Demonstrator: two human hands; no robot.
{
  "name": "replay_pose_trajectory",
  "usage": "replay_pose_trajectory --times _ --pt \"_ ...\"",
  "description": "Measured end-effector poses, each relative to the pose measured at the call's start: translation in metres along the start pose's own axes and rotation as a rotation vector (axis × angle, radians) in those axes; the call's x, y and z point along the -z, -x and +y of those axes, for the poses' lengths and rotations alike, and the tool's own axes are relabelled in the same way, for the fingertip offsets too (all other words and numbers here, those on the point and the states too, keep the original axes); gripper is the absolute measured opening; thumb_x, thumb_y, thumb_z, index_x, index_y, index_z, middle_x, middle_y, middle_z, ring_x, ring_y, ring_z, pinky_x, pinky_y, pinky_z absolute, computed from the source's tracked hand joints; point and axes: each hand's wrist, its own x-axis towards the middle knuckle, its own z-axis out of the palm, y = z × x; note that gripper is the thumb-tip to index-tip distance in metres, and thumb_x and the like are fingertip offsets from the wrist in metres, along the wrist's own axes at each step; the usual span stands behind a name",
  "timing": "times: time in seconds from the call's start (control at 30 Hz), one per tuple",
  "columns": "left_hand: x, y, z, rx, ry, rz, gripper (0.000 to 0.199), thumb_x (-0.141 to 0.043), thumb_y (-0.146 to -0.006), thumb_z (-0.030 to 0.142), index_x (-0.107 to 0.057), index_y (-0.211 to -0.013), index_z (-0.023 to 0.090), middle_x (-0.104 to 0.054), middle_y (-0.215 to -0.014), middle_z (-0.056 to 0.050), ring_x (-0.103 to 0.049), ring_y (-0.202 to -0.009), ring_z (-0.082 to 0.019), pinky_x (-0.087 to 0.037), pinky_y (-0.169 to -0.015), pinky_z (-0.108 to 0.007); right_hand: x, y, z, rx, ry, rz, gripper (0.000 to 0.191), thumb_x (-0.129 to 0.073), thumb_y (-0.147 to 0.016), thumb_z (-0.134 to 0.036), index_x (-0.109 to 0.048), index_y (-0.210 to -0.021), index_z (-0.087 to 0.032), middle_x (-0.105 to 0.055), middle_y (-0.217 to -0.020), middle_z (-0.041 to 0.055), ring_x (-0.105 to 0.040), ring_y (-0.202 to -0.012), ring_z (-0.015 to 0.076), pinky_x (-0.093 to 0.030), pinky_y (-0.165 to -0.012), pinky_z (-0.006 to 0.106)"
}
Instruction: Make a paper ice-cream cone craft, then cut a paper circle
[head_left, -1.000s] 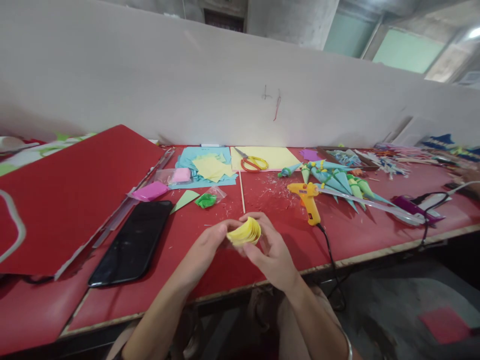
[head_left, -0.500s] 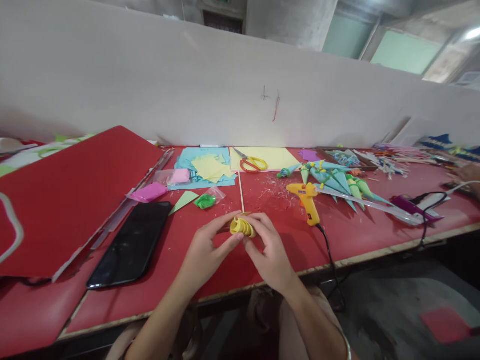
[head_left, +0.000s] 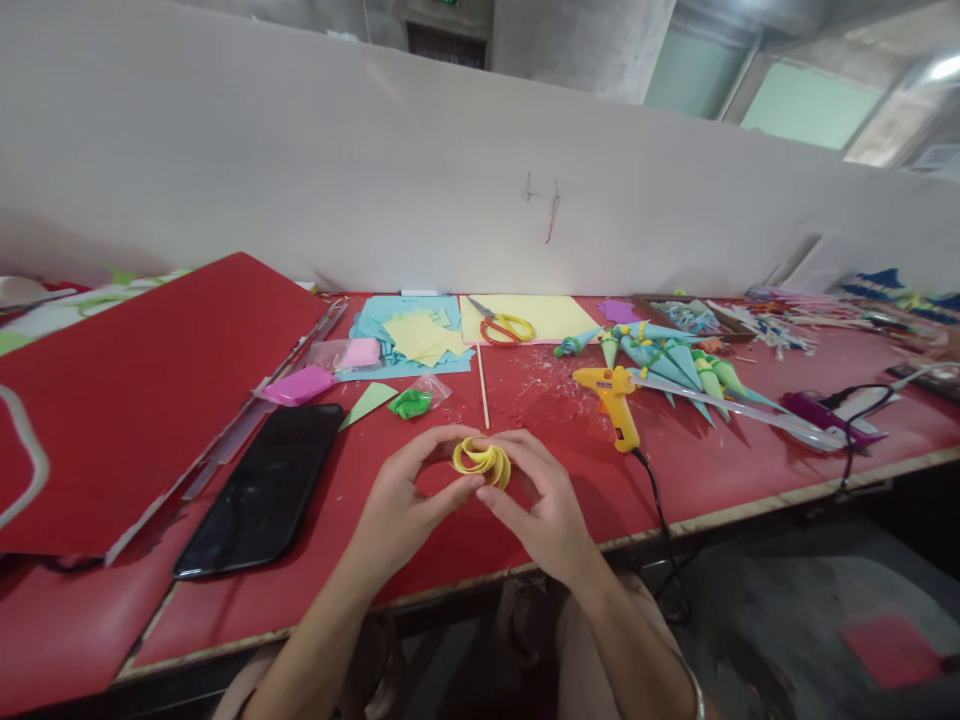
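Note:
Between my two hands, above the front part of the red table, is a yellow rolled paper piece [head_left: 491, 466] with spiral, overlapping layers. My left hand [head_left: 409, 500] grips its left side with thumb and fingers. From the right, my right hand [head_left: 541, 505] holds it the same way, the thumb low and the fingers over the top. Both thumbs nearly meet at its near edge. Just beyond the hands lie a thin wooden stick [head_left: 483, 388] and a bag of green clay [head_left: 411, 403].
A yellow glue gun [head_left: 616, 405] lies right of my hands, its cord hanging over the table edge. Behind it are several blue and green paper cones [head_left: 667, 360]. Scissors [head_left: 501, 324] rest on yellow paper. A black phone [head_left: 262, 490] and a large red board [head_left: 157, 400] occupy the left.
The yellow roll has turned and opened wider, so its round spiral end faces up more. My hands have spread slightly around it. The other person's hand at the far right has left view.

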Motion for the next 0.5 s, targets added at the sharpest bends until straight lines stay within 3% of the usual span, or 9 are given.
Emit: replay_pose_trajectory --times 0.27,0.5 --pt "0.003 0.0023 -0.004 -0.031 0.094 -0.03 0.024 -0.065 -0.07 0.021 -0.061 -0.093 0.02 -0.065 -0.091 -0.003 -0.059 -0.086 -0.016 -0.047 -0.079 -0.025 0.0031 -0.0017 -0.0034 0.036 -0.055 0.015 0.021 -0.062 -0.076 -0.019 -0.062 -0.096 -0.023 -0.062 -0.091 0.0033 -0.058 -0.086 0.017 -0.046 -0.078 0.031" --pt "0.005 0.0027 -0.0034 -0.035 0.13 -0.053 0.02 -0.062 -0.074 0.022 -0.061 -0.094 0.022 -0.065 -0.09 -0.003 -0.059 -0.084 -0.015 -0.046 -0.077 -0.024 0.0045 -0.0004 -0.001 -0.007 -0.044 0.027 0.02 -0.064 -0.074 -0.022 -0.064 -0.094 -0.022 -0.056 -0.092 0.0039 -0.056 -0.086 0.017 -0.046 -0.073 0.029"
